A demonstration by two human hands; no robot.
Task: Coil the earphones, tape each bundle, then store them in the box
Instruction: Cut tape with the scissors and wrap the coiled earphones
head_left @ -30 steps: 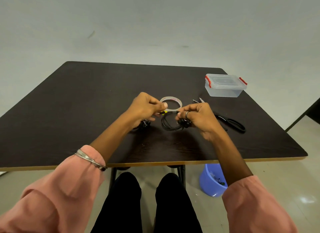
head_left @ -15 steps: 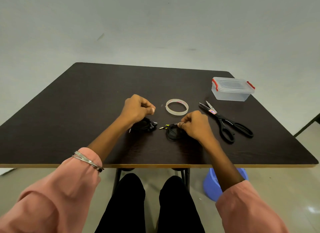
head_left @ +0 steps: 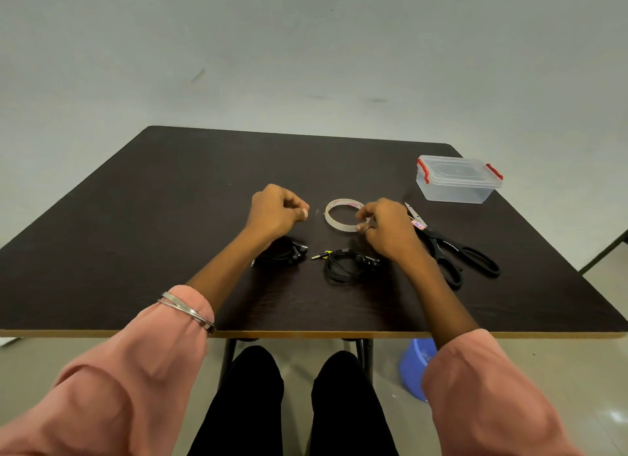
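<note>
2 coiled earphone bundles [head_left: 346,263] lie untaped on the tabletop [head_left: 136,224]. The right hand [head_left: 387,224] pinches the tape roll [head_left: 343,215] at its 3 o'clock rim; the left hand [head_left: 277,209] hovers curled, empty. Taping begins: find the tape's end, cut with the scissors [head_left: 452,252]. The box [head_left: 457,178] sits shut at 2 o'clock.

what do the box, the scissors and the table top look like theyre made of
Box: clear plastic, slightly frosted, since the table shows through its walls; the red clips look like plastic too.
Scissors: matte black handles, probably plastic; pale metal blades, mostly hidden by the right hand.
Table: dark wood-grain surface with a pale edge band, likely laminate over board, low sheen.
</note>
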